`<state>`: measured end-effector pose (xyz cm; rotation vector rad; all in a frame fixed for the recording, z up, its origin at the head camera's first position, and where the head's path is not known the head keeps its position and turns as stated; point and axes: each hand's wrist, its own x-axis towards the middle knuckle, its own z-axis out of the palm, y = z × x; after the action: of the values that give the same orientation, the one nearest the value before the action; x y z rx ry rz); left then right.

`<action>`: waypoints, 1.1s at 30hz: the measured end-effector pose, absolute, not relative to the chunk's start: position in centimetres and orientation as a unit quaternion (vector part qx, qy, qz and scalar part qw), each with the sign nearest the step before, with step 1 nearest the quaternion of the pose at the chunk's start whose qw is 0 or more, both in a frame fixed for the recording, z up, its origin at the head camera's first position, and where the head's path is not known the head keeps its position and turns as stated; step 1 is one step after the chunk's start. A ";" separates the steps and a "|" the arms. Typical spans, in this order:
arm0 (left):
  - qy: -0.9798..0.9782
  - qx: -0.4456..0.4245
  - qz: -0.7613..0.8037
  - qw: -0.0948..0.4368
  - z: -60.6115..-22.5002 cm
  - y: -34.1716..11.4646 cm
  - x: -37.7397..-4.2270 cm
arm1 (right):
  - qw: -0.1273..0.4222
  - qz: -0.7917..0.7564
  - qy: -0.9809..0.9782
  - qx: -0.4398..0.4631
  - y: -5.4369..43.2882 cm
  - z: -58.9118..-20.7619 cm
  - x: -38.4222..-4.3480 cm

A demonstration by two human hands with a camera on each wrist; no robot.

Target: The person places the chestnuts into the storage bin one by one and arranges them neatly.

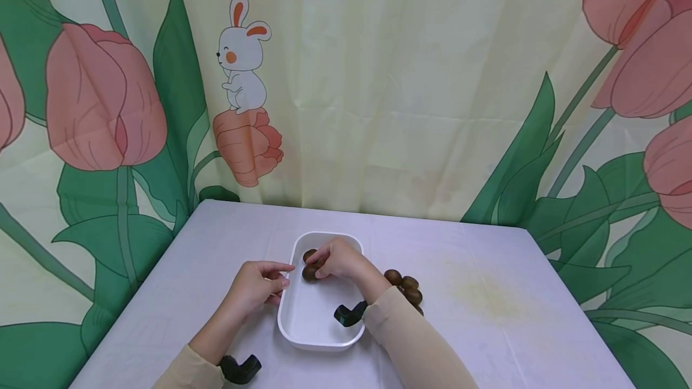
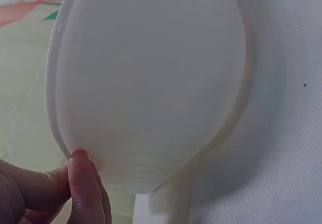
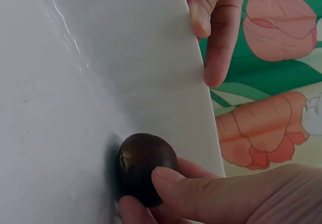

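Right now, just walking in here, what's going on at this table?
A person is handling round brown nuts, which look like chestnuts. The right hand holds one nut inside the white tray, with another nut just beyond it. The left hand holds the tray's left rim. More nuts sit on the table, partly hidden by the right forearm.

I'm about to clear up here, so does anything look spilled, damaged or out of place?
One thing: a faint yellowish patch on the white tablecloth, right of the brown nuts outside the white tray. It looks odd because the surrounding cloth is plain; perhaps a stain, cause unclear. I see no damage to the tray.
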<state>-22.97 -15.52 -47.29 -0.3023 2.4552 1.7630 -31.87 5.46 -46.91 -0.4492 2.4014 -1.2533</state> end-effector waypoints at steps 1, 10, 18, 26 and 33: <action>0.807 -0.099 0.580 0.053 -47.3 -15.5 -23.0 | 0.196 -0.449 0.857 -0.160 5.4 -46.9 -31.9; 0.804 -0.101 0.583 0.057 -47.2 -15.5 -23.0 | 0.199 -0.458 0.853 -0.151 5.3 -47.0 -31.9; 0.807 -0.091 0.580 0.055 -47.1 -15.5 -22.9 | 0.201 -0.452 0.856 -0.152 5.2 -46.8 -31.8; 0.807 -0.096 0.581 0.056 -47.1 -15.4 -22.9 | 0.211 -0.458 0.851 -0.145 5.1 -46.5 -31.6; 0.807 -0.100 0.580 0.057 -47.2 -15.5 -23.0 | 0.213 -0.446 0.858 -0.143 5.4 -46.2 -31.6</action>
<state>-22.95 -15.46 -47.21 -0.3033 2.4453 1.7579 -31.57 5.35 -46.24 -0.3978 2.3809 -1.2370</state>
